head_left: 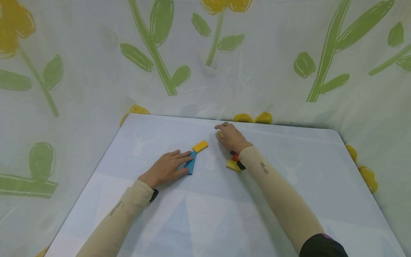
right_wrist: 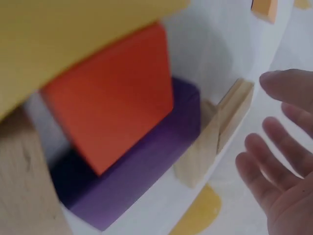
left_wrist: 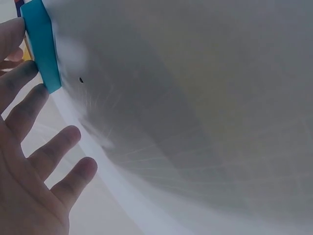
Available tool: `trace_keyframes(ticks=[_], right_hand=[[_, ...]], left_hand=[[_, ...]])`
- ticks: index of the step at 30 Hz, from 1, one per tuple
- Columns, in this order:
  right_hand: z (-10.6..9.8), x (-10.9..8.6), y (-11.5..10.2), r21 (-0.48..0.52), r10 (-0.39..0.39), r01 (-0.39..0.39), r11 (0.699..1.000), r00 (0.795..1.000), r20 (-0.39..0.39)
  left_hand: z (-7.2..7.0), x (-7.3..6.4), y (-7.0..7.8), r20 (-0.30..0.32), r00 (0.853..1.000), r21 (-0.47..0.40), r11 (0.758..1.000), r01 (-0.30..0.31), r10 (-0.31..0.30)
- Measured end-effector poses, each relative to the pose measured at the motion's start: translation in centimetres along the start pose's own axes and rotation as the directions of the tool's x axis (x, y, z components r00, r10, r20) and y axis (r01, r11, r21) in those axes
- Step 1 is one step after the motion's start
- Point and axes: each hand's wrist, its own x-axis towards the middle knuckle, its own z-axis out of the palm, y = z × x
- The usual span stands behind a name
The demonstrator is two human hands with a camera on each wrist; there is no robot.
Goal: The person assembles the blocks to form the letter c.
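Observation:
My left hand (head_left: 168, 166) rests with extended fingers on a blue block (head_left: 191, 166) on the table. In the left wrist view its thumb and two fingertips touch one side of that blue block (left_wrist: 43, 49), the other fingers spread apart. My right hand (head_left: 230, 137) reaches over a small light wooden block (head_left: 219, 134) near the far edge. The right wrist view has its fingers loosely bent and holding nothing, the thumb tip close beside upright wooden blocks (right_wrist: 237, 115). Nearer that wrist are a purple block (right_wrist: 146, 161), a red block (right_wrist: 117, 98) and a yellow block (right_wrist: 73, 39).
A yellow-orange block (head_left: 200, 146) lies at the blue block's far end. Another yellow block (head_left: 232, 165) sits under the right wrist, beside the red one. A plain wooden block (right_wrist: 32, 176) stands close to the right wrist camera. Flower-patterned cloth (head_left: 257, 71) rises behind the white table (head_left: 289, 214).

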Motion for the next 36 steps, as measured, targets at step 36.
trace_keyframes(ticks=[36], right_hand=[[0.2, 0.5, 2.4, -0.016, -0.005, 0.006, 1.0, 1.0, 0.013]], left_hand=[[-1.0, 4.5, -0.2, 0.12, 0.993, 0.132, 0.991, -0.009, -0.007]])
